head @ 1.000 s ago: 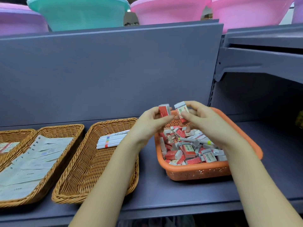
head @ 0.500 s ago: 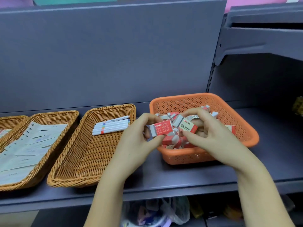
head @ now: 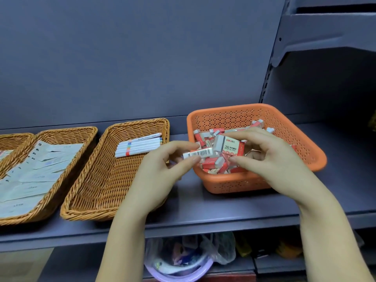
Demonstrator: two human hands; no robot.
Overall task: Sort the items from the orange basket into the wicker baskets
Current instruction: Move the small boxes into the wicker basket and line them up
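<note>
An orange plastic basket (head: 305, 147) on the grey shelf holds a heap of red-and-white erasers (head: 213, 163). My left hand (head: 162, 169) pinches one eraser (head: 200, 154), barcode side up, over the basket's left rim. My right hand (head: 270, 159) holds a second eraser (head: 230, 146) marked 2B above the heap; the two erasers touch end to end. The nearest wicker basket (head: 97, 180) lies left of my left hand and holds several white markers (head: 138, 147) at its far end.
A second wicker basket (head: 67, 137) further left holds flat paper packets (head: 30, 176); a third (head: 14, 139) shows at the left edge. The shelf's front edge (head: 203, 226) runs below my wrists. A plastic bag (head: 193, 253) and tub sit on the level beneath.
The view has tilted down, so the coloured tubs above are gone. Both hands came lower and nearer with the erasers. The left eraser has turned from its red face to its barcode side.
</note>
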